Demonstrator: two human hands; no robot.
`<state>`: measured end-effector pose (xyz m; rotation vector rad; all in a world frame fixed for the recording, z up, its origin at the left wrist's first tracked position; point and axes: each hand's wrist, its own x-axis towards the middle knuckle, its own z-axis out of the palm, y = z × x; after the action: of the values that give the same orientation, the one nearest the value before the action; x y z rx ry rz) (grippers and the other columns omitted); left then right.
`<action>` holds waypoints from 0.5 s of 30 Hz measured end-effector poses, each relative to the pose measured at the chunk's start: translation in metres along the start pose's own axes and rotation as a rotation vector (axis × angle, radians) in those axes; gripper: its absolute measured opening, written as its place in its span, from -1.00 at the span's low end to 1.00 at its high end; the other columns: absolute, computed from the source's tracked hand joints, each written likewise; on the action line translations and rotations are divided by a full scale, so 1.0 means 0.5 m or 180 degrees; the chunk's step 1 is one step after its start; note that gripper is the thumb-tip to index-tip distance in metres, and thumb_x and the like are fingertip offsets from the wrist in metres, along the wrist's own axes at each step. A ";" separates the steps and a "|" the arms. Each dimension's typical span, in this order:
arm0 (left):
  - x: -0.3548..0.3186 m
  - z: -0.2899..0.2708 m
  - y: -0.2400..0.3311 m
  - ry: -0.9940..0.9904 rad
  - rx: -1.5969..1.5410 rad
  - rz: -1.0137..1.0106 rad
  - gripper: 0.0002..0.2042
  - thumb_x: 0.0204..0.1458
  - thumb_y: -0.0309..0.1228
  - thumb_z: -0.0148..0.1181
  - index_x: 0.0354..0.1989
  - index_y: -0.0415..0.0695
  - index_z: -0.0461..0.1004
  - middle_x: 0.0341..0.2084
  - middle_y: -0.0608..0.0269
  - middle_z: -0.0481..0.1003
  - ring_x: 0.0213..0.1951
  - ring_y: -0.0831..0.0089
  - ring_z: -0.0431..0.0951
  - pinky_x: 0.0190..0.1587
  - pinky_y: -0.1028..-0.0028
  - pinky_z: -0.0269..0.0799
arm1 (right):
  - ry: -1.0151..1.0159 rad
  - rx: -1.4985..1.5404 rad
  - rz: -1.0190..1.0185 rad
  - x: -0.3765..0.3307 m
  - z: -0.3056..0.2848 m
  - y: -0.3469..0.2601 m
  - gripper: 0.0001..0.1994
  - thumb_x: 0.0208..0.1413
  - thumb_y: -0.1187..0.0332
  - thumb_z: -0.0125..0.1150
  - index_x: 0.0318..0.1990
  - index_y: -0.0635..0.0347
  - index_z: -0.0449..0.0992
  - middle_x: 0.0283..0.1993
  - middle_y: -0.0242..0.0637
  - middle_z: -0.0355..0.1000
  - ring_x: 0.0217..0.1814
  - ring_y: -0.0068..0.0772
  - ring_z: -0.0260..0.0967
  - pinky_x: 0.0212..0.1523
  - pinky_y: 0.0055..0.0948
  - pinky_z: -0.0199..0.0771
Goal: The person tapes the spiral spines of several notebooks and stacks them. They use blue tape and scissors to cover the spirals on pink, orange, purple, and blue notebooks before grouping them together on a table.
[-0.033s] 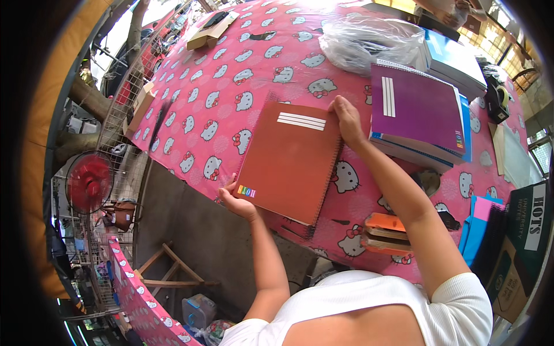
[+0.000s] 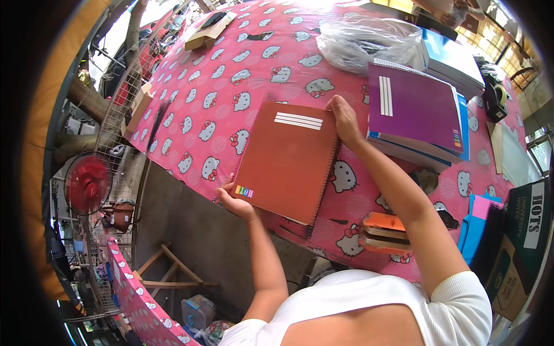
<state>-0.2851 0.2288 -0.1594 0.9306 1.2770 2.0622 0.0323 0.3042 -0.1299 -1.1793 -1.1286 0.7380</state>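
Observation:
A reddish-brown spiral notebook [image 2: 283, 167] lies tilted before me at the table's near edge, white label lines toward its top. Wire coils show along its right edge and also at its upper left, so another notebook seems to lie beneath. My left hand [image 2: 235, 203] grips the lower left corner, fingers partly hidden under it. My right hand [image 2: 347, 122] is closed against the upper right edge, its fingertips at the corner. Just right of that hand, a purple spiral notebook [image 2: 412, 109] tops a stack of notebooks with blue covers.
Crumpled clear plastic [image 2: 369, 43] and a blue-covered stack [image 2: 453, 60] sit at the back right, near a tape dispenser [image 2: 496, 101]. An orange-sided bundle [image 2: 384, 233] lies by my right forearm. A green carton [image 2: 525, 230] stands far right. A red fan [image 2: 88, 183] is at left.

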 end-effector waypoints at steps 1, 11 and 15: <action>0.009 -0.004 -0.006 0.0037 -0.0075 0.0040 -0.56 0.27 -0.14 -0.31 -0.25 -0.32 0.34 -0.16 0.01 0.45 -0.14 0.28 0.45 0.06 0.28 0.31 | -0.0001 -0.0301 -0.0045 -0.001 -0.004 -0.002 -0.61 0.27 0.07 -0.07 -0.20 0.29 0.43 -0.24 -0.13 0.40 -0.09 -0.24 0.32 -0.07 -0.34 0.28; 0.008 0.246 0.273 -0.1428 -0.0076 0.0173 -0.72 0.13 -0.42 0.05 0.01 -0.15 0.30 0.07 0.26 0.31 0.03 0.43 0.37 0.11 0.42 0.18 | -0.1334 -0.4827 -0.1328 -0.052 -0.192 -0.212 -0.62 -0.20 0.39 0.24 -0.11 0.15 0.48 -0.18 -0.18 0.33 -0.05 -0.16 0.36 -0.10 -0.12 0.40; -0.054 0.386 0.255 -0.2761 0.0204 -0.0079 -0.78 0.07 -0.48 0.15 -0.10 -0.17 0.39 -0.03 0.23 0.38 -0.11 0.56 0.42 -0.07 0.54 0.30 | -0.1682 -0.4139 -0.1150 -0.008 -0.211 -0.192 -0.65 -0.24 0.42 0.28 -0.17 0.07 0.57 -0.28 -0.18 0.48 -0.24 -0.11 0.47 -0.19 -0.22 0.46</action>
<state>-0.1283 0.2611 0.0098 1.5812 0.8552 1.3170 0.1210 0.2408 -0.0378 -1.7695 -2.3564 -0.0912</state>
